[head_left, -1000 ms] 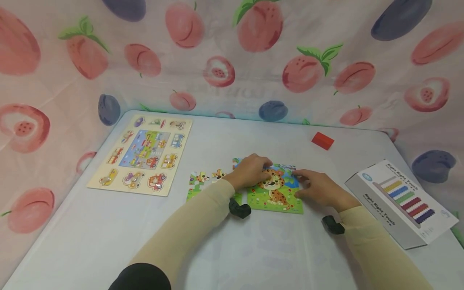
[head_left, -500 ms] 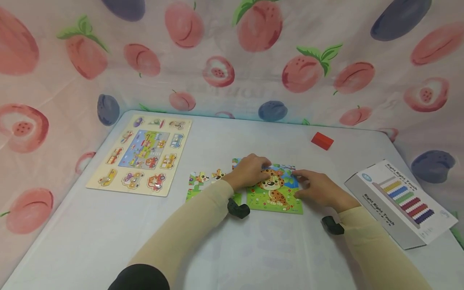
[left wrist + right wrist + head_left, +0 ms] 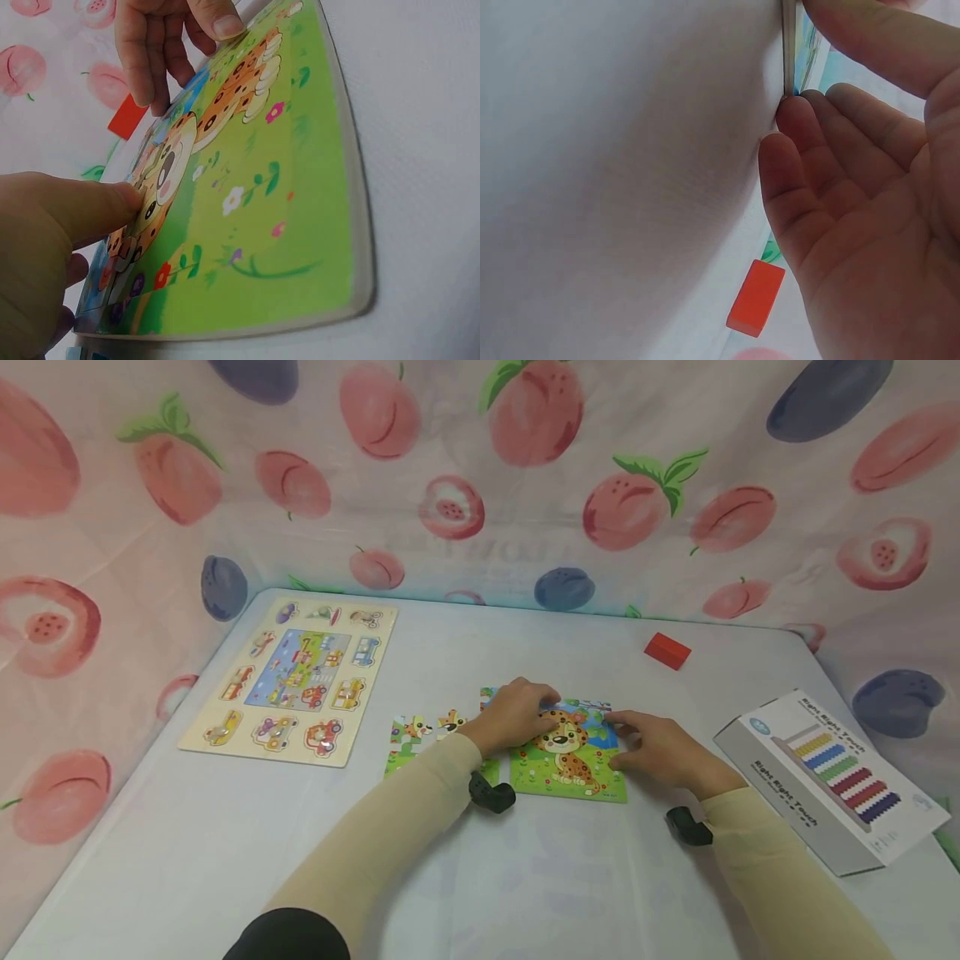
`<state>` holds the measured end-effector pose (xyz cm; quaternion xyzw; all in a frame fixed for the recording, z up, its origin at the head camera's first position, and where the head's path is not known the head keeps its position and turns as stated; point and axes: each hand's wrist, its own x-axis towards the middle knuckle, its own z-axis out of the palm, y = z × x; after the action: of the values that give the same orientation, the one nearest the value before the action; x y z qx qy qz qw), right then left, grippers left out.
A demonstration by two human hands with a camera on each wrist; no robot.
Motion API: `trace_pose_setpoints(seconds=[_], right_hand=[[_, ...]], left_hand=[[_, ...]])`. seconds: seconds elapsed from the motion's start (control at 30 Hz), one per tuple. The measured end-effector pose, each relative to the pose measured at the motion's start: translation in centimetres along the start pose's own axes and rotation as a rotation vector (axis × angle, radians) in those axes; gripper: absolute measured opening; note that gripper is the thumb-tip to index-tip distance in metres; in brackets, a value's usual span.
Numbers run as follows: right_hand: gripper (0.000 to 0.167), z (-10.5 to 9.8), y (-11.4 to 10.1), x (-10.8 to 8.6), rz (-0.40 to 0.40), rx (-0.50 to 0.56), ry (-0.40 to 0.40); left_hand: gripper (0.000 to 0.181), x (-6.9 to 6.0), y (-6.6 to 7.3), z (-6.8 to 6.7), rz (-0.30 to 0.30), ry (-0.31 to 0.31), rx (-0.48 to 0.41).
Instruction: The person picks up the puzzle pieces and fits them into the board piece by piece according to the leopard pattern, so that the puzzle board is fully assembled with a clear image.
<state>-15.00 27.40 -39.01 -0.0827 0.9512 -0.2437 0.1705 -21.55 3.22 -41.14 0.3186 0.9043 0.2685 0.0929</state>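
A leopard picture puzzle [image 3: 570, 760] lies flat on the white table, with a green and blue picture and a pale edge. My left hand [image 3: 513, 718] grips its far left part; the thumb [image 3: 112, 202] presses on the leopard's head and the other fingers curl at the edge, partly hidden. At the right edge my right hand [image 3: 663, 750] touches the board with fingers fairly straight and the thumb apart from them. Under my left forearm, a second puzzle [image 3: 408, 739] with dogs on it is partly covered; white gaps show between its pieces.
A wooden vehicle puzzle board [image 3: 360, 710] lies at the far left. A red block [image 3: 667, 651] stands near the back edge. On the right sits a white box [image 3: 832, 777] printed with coloured bars. Fruit-patterned cloth [image 3: 517, 510] hangs behind the table.
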Motion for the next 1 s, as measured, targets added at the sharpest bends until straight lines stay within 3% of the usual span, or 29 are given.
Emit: trace_pose_setpoints(seconds=[0.5,0.73,1.0], right_hand=[[0.072,0.1,-0.2,0.0,0.015,0.011,-0.011],[0.072,0.1,-0.2,0.1,0.022,0.003,-0.008],[0.072,0.1,-0.1,0.1,0.022,0.009,-0.013]], left_hand=[[0.047,-0.7,0.1,-0.5,0.0,-0.022,-0.027],[0.053,-1.8,-0.8,-2.3,0.006,-0.018,-0.02],[0.059,-3.4,-2.8,-4.6,-0.083,0.003,-0.008]])
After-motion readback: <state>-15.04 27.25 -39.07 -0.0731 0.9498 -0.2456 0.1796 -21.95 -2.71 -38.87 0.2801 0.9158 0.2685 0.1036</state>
